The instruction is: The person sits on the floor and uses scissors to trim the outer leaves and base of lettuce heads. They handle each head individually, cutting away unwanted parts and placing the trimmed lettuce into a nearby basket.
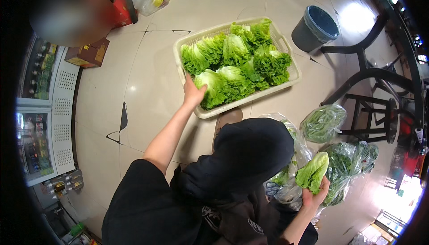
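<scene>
My left hand [195, 92] is at the near left corner of a cream plastic basket [231, 106], its thumb against a lettuce head [211, 87] inside; whether it grips the rim or the lettuce, I cannot tell. Several green leafy lettuce heads [234, 49] lie in the basket in rough rows. At the right, my right hand [315, 191] holds a lettuce piece [313, 173] from below, pale end up. Beside it, a clear plastic bag [301, 148] with more greens lies partly hidden by my dark-clothed knee. Blue-handled scissors [272, 188] rest on the plastic.
Bagged green vegetables [323, 122] and bagged leafy greens [345, 164] sit on the tiled floor to the right. A lined bin [315, 29] and dark chairs [362, 57] stand beyond. Drinks fridges [62, 111] line the left, near a brown carton [88, 54]. Some floor tiles are cracked.
</scene>
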A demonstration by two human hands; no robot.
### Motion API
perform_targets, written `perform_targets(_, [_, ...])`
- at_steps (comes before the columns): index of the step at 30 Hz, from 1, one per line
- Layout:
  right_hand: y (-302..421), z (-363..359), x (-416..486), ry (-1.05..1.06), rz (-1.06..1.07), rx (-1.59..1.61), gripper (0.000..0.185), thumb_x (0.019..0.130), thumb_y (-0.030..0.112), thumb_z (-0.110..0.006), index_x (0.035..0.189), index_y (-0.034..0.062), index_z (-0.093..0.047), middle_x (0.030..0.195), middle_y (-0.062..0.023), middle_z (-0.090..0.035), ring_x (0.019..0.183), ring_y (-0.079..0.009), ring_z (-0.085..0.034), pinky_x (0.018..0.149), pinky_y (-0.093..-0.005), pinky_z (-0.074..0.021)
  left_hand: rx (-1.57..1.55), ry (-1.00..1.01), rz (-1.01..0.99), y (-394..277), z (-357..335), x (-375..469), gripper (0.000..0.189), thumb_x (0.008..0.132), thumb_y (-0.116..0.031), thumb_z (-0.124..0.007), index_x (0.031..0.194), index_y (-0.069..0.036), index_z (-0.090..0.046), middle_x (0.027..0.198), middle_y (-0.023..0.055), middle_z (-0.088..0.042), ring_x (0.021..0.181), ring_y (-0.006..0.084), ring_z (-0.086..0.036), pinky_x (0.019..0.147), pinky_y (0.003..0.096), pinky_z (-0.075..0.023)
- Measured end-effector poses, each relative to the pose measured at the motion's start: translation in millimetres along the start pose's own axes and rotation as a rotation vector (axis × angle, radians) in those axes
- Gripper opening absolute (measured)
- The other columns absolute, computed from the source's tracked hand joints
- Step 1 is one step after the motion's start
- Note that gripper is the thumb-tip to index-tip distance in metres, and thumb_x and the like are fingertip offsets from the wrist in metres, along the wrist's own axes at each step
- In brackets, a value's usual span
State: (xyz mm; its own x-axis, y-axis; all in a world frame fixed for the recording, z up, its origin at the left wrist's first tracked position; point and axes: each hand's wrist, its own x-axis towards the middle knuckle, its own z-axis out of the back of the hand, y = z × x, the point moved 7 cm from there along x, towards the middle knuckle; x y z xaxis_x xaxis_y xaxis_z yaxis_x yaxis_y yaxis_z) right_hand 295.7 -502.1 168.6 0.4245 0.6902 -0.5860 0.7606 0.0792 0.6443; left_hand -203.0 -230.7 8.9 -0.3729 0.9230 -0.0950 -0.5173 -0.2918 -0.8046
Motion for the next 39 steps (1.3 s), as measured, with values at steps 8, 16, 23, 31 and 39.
perform_targets(8, [-26, -9, -23, 0.113, 0.167, -0.153, 0.055, 0.088, 0.019, -0.052, 0.14, 0.0037, -0.038, 0.133, -0.0122, -0.051, 0.121, -0.0266, -0.05, 0.103, -0.0408, -0.0394, -0.569, 0.011, -0.312, -153, 84, -61, 0.033, 0.094, 0.001, -0.048, 0.127, -0.001, -0.052, 0.127, 0.0134, -0.055, 0.122, 0.0204, -0.05, 0.105, 0.033, -0.0387])
perform_targets(16, [-69, -60, -61, -0.023, 0.609, -0.704, 0.07, 0.079, 0.009, -0.07, 0.14, 0.0089, -0.036, 0.129, -0.0114, -0.047, 0.114, -0.0227, -0.048, 0.093, -0.0357, -0.0439, -0.432, 1.209, 0.08, -275, -46, -282, 0.08, 0.089, -0.02, -0.068, 0.149, 0.0, -0.018, 0.15, 0.0187, -0.029, 0.139, 0.0287, -0.029, 0.112, 0.0374, -0.0259])
perform_targets(23, [-121, 118, 19, -0.587, 0.446, -0.634, 0.035, 0.087, 0.017, -0.064, 0.115, -0.0015, -0.056, 0.104, -0.0177, -0.064, 0.092, -0.0276, -0.062, 0.081, -0.0358, -0.0495, -0.528, 1.175, 0.701, -165, -133, -303, 0.041, 0.091, -0.018, -0.063, 0.127, -0.003, -0.05, 0.111, 0.0088, -0.065, 0.098, 0.0219, -0.064, 0.086, 0.0359, -0.0523])
perform_targets(31, [-165, 225, 24, -0.892, -0.218, -1.357, 0.056, 0.081, 0.015, -0.064, 0.129, -0.0006, -0.04, 0.128, -0.0274, -0.042, 0.114, -0.0429, -0.051, 0.094, -0.0457, -0.0465, -0.514, 1.247, 0.653, -145, -147, -313, 0.038, 0.091, -0.016, -0.062, 0.125, -0.003, -0.051, 0.111, 0.0095, -0.065, 0.096, 0.0218, -0.065, 0.085, 0.0374, -0.054])
perform_targets(39, [-156, 234, 26, -0.709, -0.235, -1.52, 0.072, 0.076, 0.022, -0.074, 0.131, -0.0008, -0.033, 0.11, -0.0248, -0.062, 0.099, -0.0389, -0.064, 0.082, -0.044, -0.0548, -0.412, 1.333, 0.414, -162, -145, -321, 0.065, 0.081, -0.006, -0.075, 0.134, -0.004, -0.038, 0.116, 0.0091, -0.058, 0.103, 0.0186, -0.059, 0.085, 0.0321, -0.0515])
